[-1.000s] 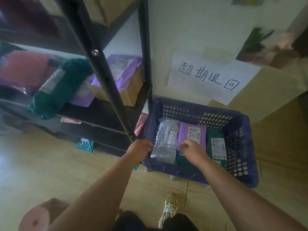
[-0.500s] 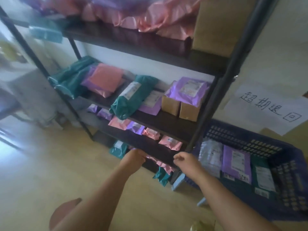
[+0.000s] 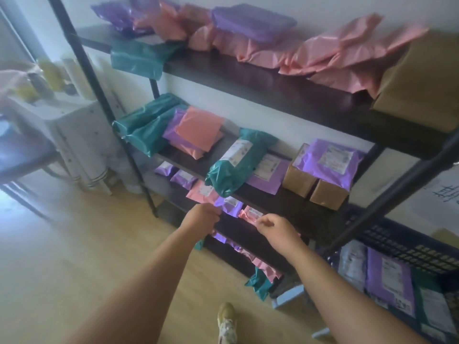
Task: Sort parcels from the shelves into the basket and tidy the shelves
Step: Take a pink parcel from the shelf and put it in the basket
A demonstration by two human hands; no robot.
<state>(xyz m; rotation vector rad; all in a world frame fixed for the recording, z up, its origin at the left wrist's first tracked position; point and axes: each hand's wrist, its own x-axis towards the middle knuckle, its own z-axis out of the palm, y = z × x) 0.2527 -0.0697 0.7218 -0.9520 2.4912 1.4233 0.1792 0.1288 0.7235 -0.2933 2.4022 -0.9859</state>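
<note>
Small poly-bag parcels lie along the lower shelf (image 3: 288,219). The left grip (image 3: 205,216) curls at a purple parcel (image 3: 229,206) and the right grip (image 3: 275,227) at a pink parcel (image 3: 252,214); I cannot tell whether either holds. Their white labels are too blurred to read. The blue basket (image 3: 397,247) stands to the right.

Off-task stuff: light wood floor (image 3: 74,256) across the lower left. White wall (image 3: 310,130) at the back. White cabinet-like unit (image 3: 82,135) on the left, with yellowish bottles (image 3: 51,73) on top, too blurred to identify. Dark seat or low table (image 3: 22,155) at the far left edge, just beside that unit. Handwritten paper sign (image 3: 442,194) on the wall, cut off by the right edge. One pale sneaker (image 3: 226,324) on the floor at bottom centre.
</note>
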